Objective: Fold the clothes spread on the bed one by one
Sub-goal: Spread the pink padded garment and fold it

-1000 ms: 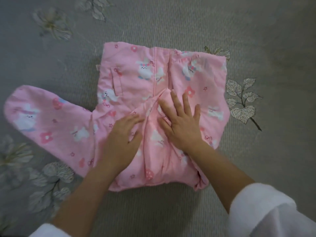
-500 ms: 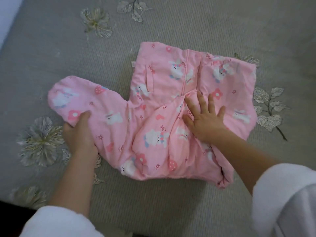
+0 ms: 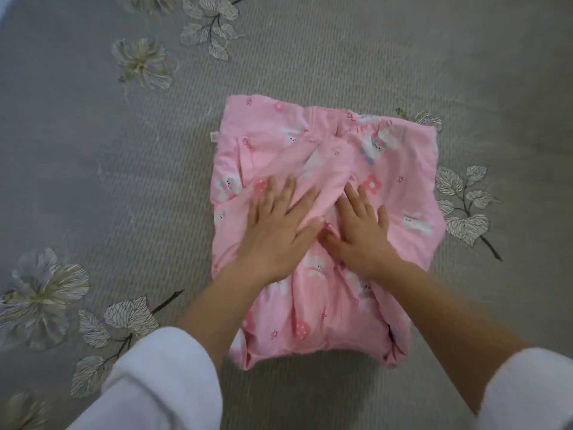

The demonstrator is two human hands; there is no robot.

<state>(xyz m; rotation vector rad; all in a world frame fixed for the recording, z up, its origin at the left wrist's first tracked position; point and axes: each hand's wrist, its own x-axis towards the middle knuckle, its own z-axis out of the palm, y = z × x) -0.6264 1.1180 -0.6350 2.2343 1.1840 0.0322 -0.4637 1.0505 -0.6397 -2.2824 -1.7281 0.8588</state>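
Note:
A pink padded jacket printed with white bunnies and red flowers lies on the grey bed cover as a compact rectangle, both sleeves folded in over its front. My left hand lies flat with spread fingers on the left sleeve, now folded across the middle. My right hand presses flat beside it on the other folded sleeve, thumb tips close together. White fleece cuffs cover both forearms near the bottom edge.
The bed cover carries embroidered flowers and leaves, one leaf sprig just right of the jacket and a large flower at the left. No other garment shows in view.
My left hand took the outstretched left sleeve and folded it inward across the jacket's front; it now presses flat on it. My right hand stayed pressing near the middle.

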